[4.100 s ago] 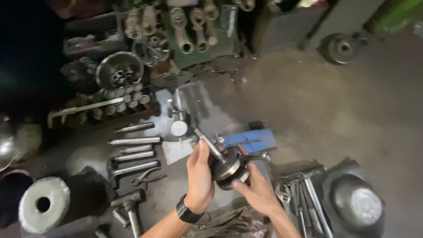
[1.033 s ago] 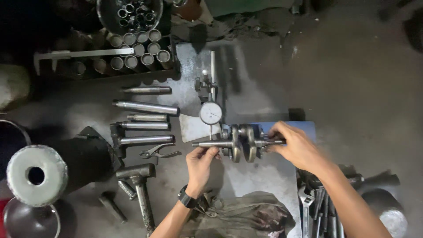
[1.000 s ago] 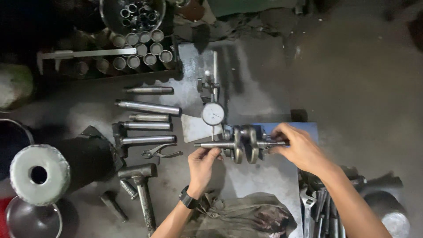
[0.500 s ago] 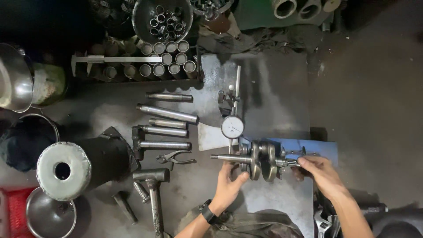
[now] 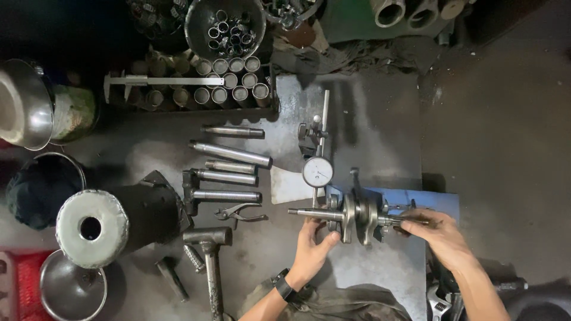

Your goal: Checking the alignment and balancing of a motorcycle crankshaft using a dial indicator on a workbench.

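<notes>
Two hands hold a crankshaft (image 5: 357,215) over the blue stand (image 5: 440,199). Left hand (image 5: 313,246) cups the left web from below, fingers curled on it; right hand (image 5: 443,238) pinches the right shaft end. Against four seconds back, the crankshaft has gone from tilted and lifted to level on the stand, so it appears seated for measuring. Its long axis runs left-right, plain stub pointing left. Dial gauge (image 5: 317,172) stands just beyond, hammer (image 5: 209,255) well left.

Bare floor (image 5: 493,137) lies open to the right of the crankshaft (image 5: 357,215). The dial gauge (image 5: 317,172) stands just behind it; steel rods (image 5: 229,163), pliers (image 5: 239,212) and a hammer (image 5: 209,255) crowd the left.
</notes>
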